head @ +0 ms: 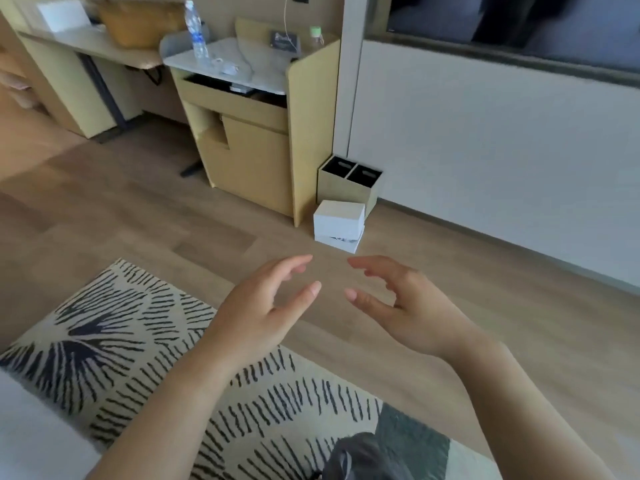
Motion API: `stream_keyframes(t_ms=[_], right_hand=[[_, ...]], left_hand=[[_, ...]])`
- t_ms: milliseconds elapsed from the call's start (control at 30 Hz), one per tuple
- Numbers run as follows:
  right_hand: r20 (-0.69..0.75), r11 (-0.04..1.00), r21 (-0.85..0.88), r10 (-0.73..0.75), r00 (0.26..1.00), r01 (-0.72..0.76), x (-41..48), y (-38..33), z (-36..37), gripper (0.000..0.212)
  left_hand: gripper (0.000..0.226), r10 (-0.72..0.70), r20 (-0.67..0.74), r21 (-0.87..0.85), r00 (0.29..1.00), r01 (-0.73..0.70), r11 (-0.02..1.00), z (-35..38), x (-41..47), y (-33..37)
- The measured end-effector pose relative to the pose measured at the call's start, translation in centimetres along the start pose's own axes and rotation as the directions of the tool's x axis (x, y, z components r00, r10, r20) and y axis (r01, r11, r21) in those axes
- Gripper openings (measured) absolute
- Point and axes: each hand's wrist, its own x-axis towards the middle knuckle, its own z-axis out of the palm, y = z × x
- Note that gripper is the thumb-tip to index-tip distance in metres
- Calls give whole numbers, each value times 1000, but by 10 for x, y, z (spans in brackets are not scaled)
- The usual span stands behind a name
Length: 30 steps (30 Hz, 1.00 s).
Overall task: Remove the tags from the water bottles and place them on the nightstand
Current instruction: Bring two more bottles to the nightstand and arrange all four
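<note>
A clear water bottle (195, 31) with a blue label stands upright on the marble top of a wooden cabinet (256, 140) at the upper middle. A second bottle with a green cap (316, 34) shows at the cabinet's far right corner, mostly hidden by the side panel. Small white bits (228, 66) lie on the top beside the first bottle. My left hand (266, 306) and my right hand (398, 303) hover over the wooden floor, facing each other, fingers relaxed, holding nothing. Both hands are far from the bottles.
Two stacked white boxes (339, 225) sit on the floor by a tan double bin (349, 185). A patterned rug (145, 341) lies below my arms. A desk (86, 43) stands at the upper left, and a white wall panel (485, 150) runs along the right.
</note>
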Motion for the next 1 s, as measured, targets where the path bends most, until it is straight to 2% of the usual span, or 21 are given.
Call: stream_keyframes(t_ms=[233, 433, 600, 767, 867, 1000], right_hand=[[102, 997, 25, -73, 992, 70, 154, 21, 14, 69], [141, 988, 53, -152, 978, 146, 311, 37, 11, 71], [154, 964, 93, -263, 952, 251, 443, 37, 11, 71], [226, 940, 101, -342, 912, 327, 550, 34, 28, 67], [271, 945, 109, -328, 905, 310, 617, 30, 38, 70], [232, 937, 146, -344, 910, 317, 712, 22, 52, 61]], left_hand=[[58, -108, -104, 12, 989, 109, 994, -50, 102, -58], [59, -183, -185, -18, 966, 183, 983, -96, 229, -98], [59, -215, -229, -26, 949, 214, 976, -147, 328, -129], [59, -286, -299, -71, 910, 278, 958, -193, 394, -178], [56, -289, -353, -87, 890, 277, 957, -223, 437, -212], [57, -260, -381, -106, 887, 238, 966, -267, 509, -258]])
